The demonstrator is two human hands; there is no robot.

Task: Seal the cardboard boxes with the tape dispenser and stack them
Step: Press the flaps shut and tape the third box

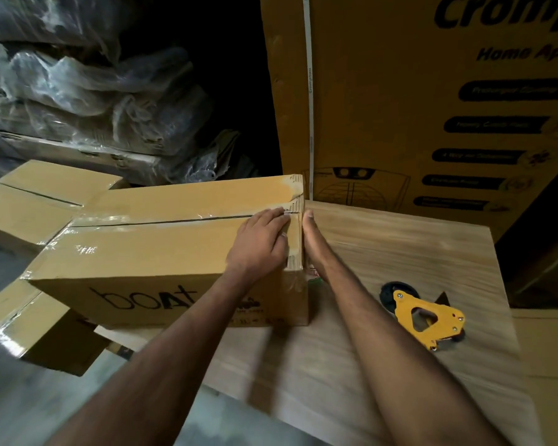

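A brown cardboard box [161, 249] printed "boAt" lies on a wooden tabletop [384, 317], its top seam covered with clear tape. My left hand [260, 243] lies flat on the box's top at its right end, fingers straight along the seam. My right hand [313, 239] presses flat against the box's right end face, mostly hidden behind the edge. A yellow tape dispenser [427, 318] lies on its side on the tabletop, right of my right forearm and apart from both hands.
Two more taped cardboard boxes sit left of the table, one behind [36, 201] and one lower in front [29, 326]. A tall printed carton [416, 101] stands behind the table. Plastic-wrapped bundles [78, 91] fill the dark back left.
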